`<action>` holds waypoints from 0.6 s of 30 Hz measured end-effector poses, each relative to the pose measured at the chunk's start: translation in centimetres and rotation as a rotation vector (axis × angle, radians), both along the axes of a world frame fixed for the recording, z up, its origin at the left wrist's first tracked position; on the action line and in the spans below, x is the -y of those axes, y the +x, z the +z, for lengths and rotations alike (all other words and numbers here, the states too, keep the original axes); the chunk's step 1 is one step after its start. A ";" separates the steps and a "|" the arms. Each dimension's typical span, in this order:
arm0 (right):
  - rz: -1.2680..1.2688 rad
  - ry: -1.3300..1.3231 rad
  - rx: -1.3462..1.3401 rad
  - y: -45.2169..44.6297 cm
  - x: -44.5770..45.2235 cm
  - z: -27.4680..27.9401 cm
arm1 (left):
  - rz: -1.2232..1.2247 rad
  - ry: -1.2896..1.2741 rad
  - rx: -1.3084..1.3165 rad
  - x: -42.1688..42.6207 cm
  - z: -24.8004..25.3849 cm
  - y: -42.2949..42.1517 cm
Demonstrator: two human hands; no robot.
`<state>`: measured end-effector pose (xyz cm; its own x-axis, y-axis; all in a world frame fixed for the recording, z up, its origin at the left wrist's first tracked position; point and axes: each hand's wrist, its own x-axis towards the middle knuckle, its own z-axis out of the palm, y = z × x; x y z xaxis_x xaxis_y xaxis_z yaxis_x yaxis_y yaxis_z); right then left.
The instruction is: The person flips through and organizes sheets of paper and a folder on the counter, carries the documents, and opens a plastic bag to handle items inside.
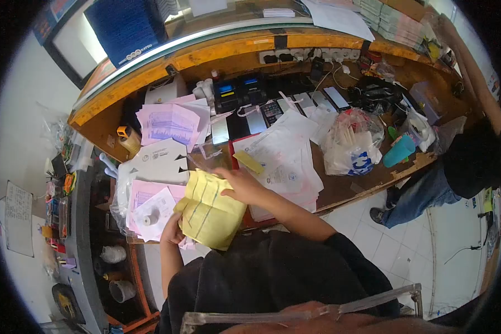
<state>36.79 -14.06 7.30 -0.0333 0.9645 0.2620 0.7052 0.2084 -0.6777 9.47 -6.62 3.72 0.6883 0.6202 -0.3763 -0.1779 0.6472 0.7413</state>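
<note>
A creased yellow paper (214, 209) with dark lines across it is held up in front of my body, over the near edge of the desk. My left hand (173, 231) grips its lower left edge. At the upper right corner, my right hand (240, 186) is closed on the same paper, thumb on the near face and fingers by the top edge. Just beyond the right hand, a small yellow slip (249, 162) lies on white printed sheets (286, 167). Left of the paper are a white die-cut card (157, 161) and a small white roll (149, 220) on pink sheets.
Phones (337, 98) and card terminals (236, 94) line the back of the desk (339, 186). At right are a plastic bag (350, 142) and a turquoise cup (399, 150). Another person's arm (473, 72) and jeans (423, 195) show at far right.
</note>
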 end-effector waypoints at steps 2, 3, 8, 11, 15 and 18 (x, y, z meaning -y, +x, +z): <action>0.013 0.079 -0.044 -0.6 -1.7 -0.7 | -0.050 0.251 -0.358 -0.2 0.1 0.4; 0.019 0.162 -0.086 -0.6 -2.7 -1.3 | -0.045 0.251 -0.362 0.4 0.1 0.8; -0.526 0.155 0.269 4.2 -4.0 -6.9 | 0.338 0.029 -0.251 4.0 -1.9 0.5; -0.496 0.032 0.315 7.3 -4.1 -11.3 | 0.415 -0.035 -0.209 6.4 -3.0 0.3; -0.599 0.034 -0.393 11.5 -3.7 -12.3 | 0.459 -0.165 -0.190 6.8 -2.9 -0.1; -0.776 0.130 -0.277 14.2 -0.1 -9.1 | 0.405 -0.279 -0.143 5.8 -4.5 -1.8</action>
